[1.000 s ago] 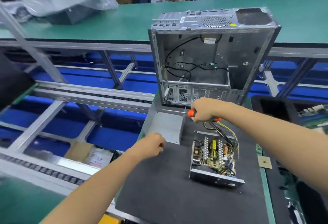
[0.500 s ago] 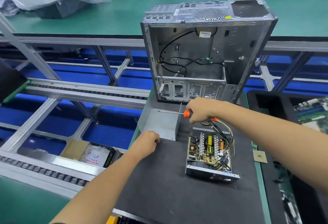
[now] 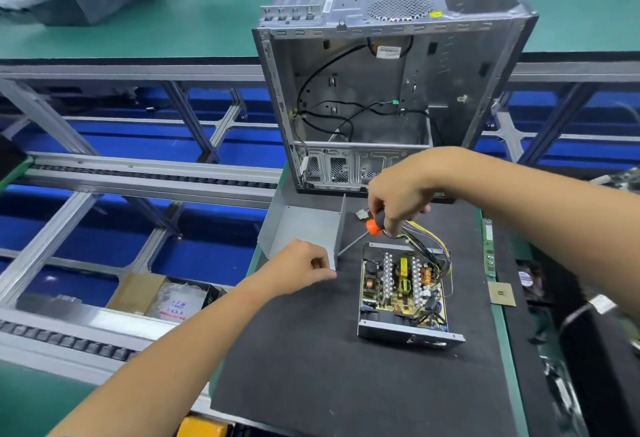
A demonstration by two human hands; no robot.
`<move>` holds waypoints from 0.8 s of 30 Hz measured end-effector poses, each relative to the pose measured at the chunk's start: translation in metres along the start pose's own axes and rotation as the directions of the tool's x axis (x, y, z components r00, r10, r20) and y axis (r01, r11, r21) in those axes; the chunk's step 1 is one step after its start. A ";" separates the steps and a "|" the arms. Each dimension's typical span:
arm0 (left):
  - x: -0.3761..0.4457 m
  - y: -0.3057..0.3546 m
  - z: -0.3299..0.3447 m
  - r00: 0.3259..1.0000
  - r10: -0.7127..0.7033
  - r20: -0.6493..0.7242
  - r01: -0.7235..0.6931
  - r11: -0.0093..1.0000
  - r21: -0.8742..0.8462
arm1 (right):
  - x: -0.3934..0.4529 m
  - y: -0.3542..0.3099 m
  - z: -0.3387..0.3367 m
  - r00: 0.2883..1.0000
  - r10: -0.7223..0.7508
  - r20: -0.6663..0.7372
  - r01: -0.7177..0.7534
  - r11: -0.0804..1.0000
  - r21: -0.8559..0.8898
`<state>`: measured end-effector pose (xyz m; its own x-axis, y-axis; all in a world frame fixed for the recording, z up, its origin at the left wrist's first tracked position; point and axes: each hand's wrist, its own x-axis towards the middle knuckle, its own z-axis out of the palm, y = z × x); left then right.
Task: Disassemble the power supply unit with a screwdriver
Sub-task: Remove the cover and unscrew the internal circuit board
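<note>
The opened power supply unit (image 3: 403, 292) lies on the black mat (image 3: 329, 367), its circuit board, heat sinks and wire bundle exposed. Its removed grey metal cover (image 3: 304, 228) stands to the left of it. My right hand (image 3: 398, 190) grips the orange-and-black screwdriver (image 3: 372, 228) above the unit's far edge, with the shaft pointing down-left toward the cover's near corner. My left hand (image 3: 301, 268) is beside that corner with curled fingers touching the cover's edge; whether it pinches the edge is unclear.
An empty silver computer case (image 3: 391, 90) stands upright behind the mat. A small chip (image 3: 501, 293) and a memory stick (image 3: 489, 249) lie on the right. Conveyor rails (image 3: 138, 176) run on the left, with a cardboard box (image 3: 162, 298) below them.
My right hand has turned the screwdriver from lying level, pointing left, to slanting down-left, tip now near the cover's corner. My left hand stays at the cover's corner.
</note>
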<state>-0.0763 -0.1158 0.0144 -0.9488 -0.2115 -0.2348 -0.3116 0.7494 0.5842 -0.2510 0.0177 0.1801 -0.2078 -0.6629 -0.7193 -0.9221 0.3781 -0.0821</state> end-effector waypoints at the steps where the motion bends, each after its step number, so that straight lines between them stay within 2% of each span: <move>1: 0.002 0.002 0.000 1.000 0.000 0.010 0.000 1.000 -0.020 | -0.003 -0.003 -0.002 1.000 -0.006 -0.003 0.006 1.000 -0.019; 4: 0.008 0.011 0.002 0.991 0.035 0.129 -0.028 0.998 -0.053 | -0.005 -0.016 0.001 0.997 -0.014 0.075 0.022 0.994 -0.104; 7: 0.012 0.018 0.009 0.958 0.112 0.264 -0.115 0.993 -0.002 | 0.003 -0.027 0.015 0.991 -0.008 0.132 0.033 0.981 -0.189; 12: 0.016 0.020 0.021 0.918 0.158 0.365 -0.151 0.987 -0.050 | 0.014 -0.030 0.036 0.982 -0.024 0.189 0.064 0.976 -0.209; 18: 0.022 0.015 0.042 0.917 0.190 0.351 -0.164 0.981 -0.102 | 0.023 -0.029 0.038 0.986 -0.105 0.129 0.127 0.977 -0.174; 24: 0.024 0.007 0.048 0.917 0.171 0.361 -0.087 0.968 -0.237 | 0.026 -0.035 0.028 0.987 -0.130 0.095 0.148 0.966 -0.210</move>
<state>-0.0985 -0.0857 -0.0244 -0.9042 0.1601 -0.3959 -0.2318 0.5944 0.7700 -0.2151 0.0049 0.1448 -0.0541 -0.6422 -0.7647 -0.9905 0.1315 -0.0404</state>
